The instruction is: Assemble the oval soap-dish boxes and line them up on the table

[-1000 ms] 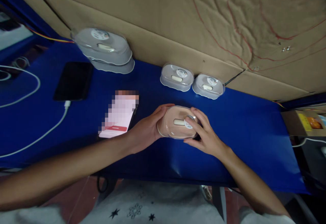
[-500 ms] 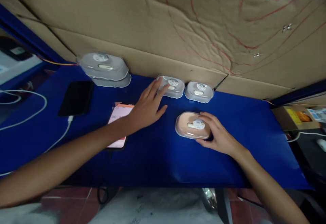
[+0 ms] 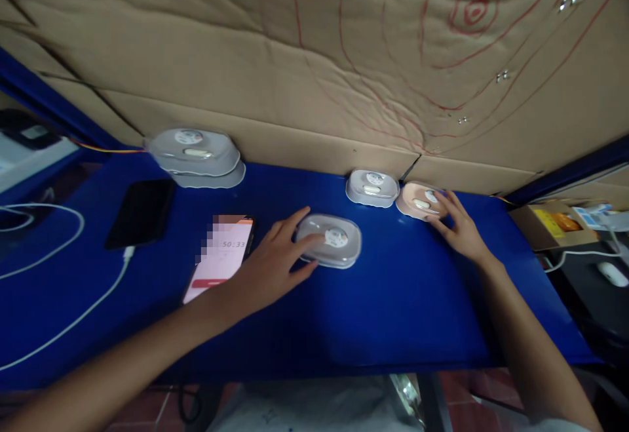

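Observation:
My left hand (image 3: 282, 255) grips a grey oval plastic box with a clear lid (image 3: 348, 248) near the middle of the blue table, its fingers over the left side and the lid. A round white sticker shows on that lid. Farther right, my right hand (image 3: 457, 225) has its thumb and fingers around the right end of a peach box (image 3: 415, 201) of the same shape. That peach box stands at the back, close beside another grey box (image 3: 372, 189). Two more grey boxes (image 3: 201, 150) are stacked at the back left.
A lit phone (image 3: 226, 255) showing a timer lies by my left forearm. Left of it is a dark phone (image 3: 140, 212) with a white cable (image 3: 105, 307). Behind the table (image 3: 383, 314) rises a cardboard wall (image 3: 221, 58). An open carton (image 3: 550, 225) and a mouse (image 3: 612, 274) are at right.
My right hand has moved the peach box from the front to the back row, at its right end. My left hand has brought a grey box forward from that row.

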The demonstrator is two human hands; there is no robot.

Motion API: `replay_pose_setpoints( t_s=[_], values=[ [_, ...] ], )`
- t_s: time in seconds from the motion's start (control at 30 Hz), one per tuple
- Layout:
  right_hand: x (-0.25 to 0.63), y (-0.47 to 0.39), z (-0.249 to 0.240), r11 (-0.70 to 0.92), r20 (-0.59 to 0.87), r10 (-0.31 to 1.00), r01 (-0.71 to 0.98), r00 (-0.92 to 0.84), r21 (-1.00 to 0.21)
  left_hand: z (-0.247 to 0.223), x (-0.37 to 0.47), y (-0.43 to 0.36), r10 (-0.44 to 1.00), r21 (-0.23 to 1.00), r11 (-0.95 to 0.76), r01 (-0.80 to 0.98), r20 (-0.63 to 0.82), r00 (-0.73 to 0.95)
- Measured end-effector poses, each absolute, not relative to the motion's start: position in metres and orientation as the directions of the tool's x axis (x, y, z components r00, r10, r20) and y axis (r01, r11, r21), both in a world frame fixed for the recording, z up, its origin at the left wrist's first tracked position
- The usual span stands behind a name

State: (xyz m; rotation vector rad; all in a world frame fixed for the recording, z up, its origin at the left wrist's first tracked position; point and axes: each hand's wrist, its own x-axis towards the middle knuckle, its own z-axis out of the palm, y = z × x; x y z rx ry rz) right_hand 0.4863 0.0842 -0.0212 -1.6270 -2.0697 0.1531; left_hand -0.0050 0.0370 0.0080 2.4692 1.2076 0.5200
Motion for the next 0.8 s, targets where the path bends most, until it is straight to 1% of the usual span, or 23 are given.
replay_pose_setpoints(
  t_s=[0.13,0.27,0.3,0.33,0.37,0.4,0.43,0.5,0.6,0.67,0.8],
  values=[
    [0.446,0.109,-0.024,0.324,0.303,0.928,0.869,-0.216,-0.375,0.004,-0.002,0.026,0.749,0.572,-0.585,0.575,0.109,0.654],
    [0.383,0.107,-0.019,0.304,0.277,0.936,0.897,-0.218,-0.321,-0.003,0.001,0.023,0.744,0.618,-0.558,0.554,0.077,0.663],
    [0.365,0.099,-0.016,0.332,0.284,0.927,0.888,-0.245,-0.319,-0.005,0.001,0.022,0.753,0.634,-0.537,0.556,0.062,0.655],
    [0.347,0.088,-0.012,0.394,0.294,0.906,0.86,-0.304,-0.324,-0.007,0.001,0.02,0.761,0.651,-0.513,0.559,0.045,0.647],
    [0.33,0.075,-0.007,0.486,0.288,0.868,0.806,-0.403,-0.338,-0.009,0.001,0.019,0.768,0.667,-0.492,0.559,0.03,0.64],
    [0.315,0.061,-0.002,0.598,0.249,0.801,0.716,-0.544,-0.36,-0.011,0.0,0.017,0.769,0.68,-0.48,0.554,0.022,0.639],
    [0.302,0.047,0.003,0.672,0.187,0.728,0.632,-0.66,-0.385,-0.012,-0.001,0.016,0.763,0.691,-0.478,0.543,0.021,0.646],
    [0.285,0.023,0.013,0.715,0.12,0.654,0.559,-0.747,-0.42,-0.013,-0.001,0.015,0.74,0.708,-0.495,0.504,0.04,0.672],
    [0.28,0.006,0.021,0.693,0.097,0.684,0.602,-0.723,-0.397,-0.012,-0.001,0.016,0.745,0.739,-0.481,0.471,0.061,0.665],
    [0.284,0.007,0.02,0.681,0.114,0.7,0.611,-0.705,-0.404,-0.011,-0.001,0.017,0.785,0.766,-0.418,0.488,0.034,0.619],
    [0.297,0.021,0.014,0.65,0.169,0.707,0.537,-0.686,-0.538,-0.009,-0.003,0.02,0.833,0.834,-0.263,0.486,-0.058,0.551]
  ],
)
